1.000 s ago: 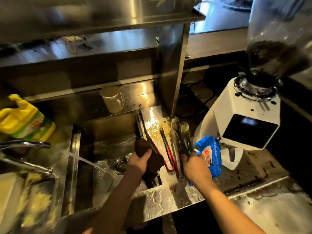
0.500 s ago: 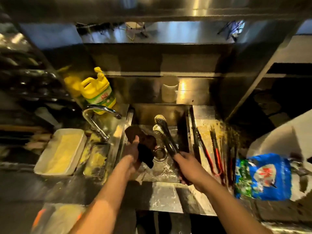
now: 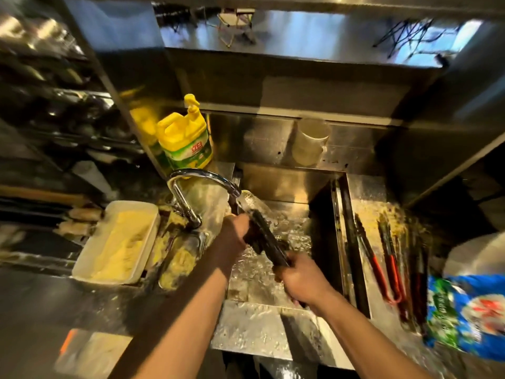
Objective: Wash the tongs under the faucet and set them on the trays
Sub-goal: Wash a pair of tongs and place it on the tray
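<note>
steel tongs [image 3: 269, 236] sit gripped in my right hand [image 3: 302, 283] under the faucet [image 3: 202, 177], tips in the stream; my left hand [image 3: 235, 233] clutches a dark cloth [image 3: 252, 239] against them.

Head view, steeply down, close over sink [image 3: 322, 187]

Over the steel sink [image 3: 325, 214], the right hand [image 3: 302, 283] grips the near end of a pair of tongs [image 3: 269, 242], whose far tips sit under the faucet [image 3: 202, 177]. The left hand [image 3: 235, 233] holds a dark cloth [image 3: 254, 239] against the tongs. On the tray [image 3: 363, 212] to the right lie more tongs with red handles [image 3: 381, 269]. A yellow soap bottle [image 3: 184, 140] stands behind the faucet.
</note>
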Action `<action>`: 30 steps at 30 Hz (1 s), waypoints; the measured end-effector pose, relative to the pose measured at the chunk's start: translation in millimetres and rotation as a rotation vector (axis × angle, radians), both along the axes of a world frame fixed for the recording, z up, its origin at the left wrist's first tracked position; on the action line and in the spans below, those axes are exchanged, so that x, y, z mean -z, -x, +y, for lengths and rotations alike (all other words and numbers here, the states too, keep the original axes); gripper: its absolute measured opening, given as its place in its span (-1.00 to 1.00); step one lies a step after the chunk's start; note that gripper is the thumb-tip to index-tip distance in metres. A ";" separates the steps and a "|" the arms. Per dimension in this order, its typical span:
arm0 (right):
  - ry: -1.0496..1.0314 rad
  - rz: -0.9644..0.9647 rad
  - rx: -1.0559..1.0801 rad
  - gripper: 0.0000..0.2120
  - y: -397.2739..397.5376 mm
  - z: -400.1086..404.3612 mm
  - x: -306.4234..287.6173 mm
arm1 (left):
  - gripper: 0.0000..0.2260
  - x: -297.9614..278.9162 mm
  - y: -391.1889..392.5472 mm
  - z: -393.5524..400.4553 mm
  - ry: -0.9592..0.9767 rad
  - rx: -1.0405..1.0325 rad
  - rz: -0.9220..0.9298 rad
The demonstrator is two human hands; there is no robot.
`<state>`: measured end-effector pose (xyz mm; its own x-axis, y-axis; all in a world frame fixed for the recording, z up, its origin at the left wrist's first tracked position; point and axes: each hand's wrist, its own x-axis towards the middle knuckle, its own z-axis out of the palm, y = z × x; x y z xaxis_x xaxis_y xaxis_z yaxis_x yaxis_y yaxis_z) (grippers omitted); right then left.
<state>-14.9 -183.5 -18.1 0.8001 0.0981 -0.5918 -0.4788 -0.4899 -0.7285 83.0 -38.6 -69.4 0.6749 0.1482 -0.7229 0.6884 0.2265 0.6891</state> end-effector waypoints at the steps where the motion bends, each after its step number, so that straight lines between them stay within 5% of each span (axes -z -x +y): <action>1: 0.027 -0.006 0.014 -0.89 -4.9 2.1 -0.7 | -0.72 5.3 1.7 -7.4 0.038 0.017 0.036; 8: 0.229 -0.032 -0.131 -0.90 -12.0 -2.3 -8.5 | -0.73 21.7 -6.9 -15.3 0.088 -0.188 0.040; 11: 0.211 -0.006 -0.127 -0.93 -13.3 -0.9 -10.5 | -0.83 25.7 -9.3 -15.4 0.050 -0.146 0.058; 20: 0.241 -0.011 -0.116 -0.89 -7.2 5.2 -4.2 | -0.72 36.1 -12.5 -7.8 0.001 -0.155 0.034; 30: 0.234 -0.053 -0.078 -0.84 -9.3 -1.5 -5.7 | -0.81 37.9 1.9 -25.9 0.143 -0.138 0.040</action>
<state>-5.7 -185.0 -12.3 0.8261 0.0256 -0.5629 -0.3971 -0.6823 -0.6139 81.1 -64.6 -107.4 0.6253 0.1309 -0.7693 0.6705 0.4143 0.6154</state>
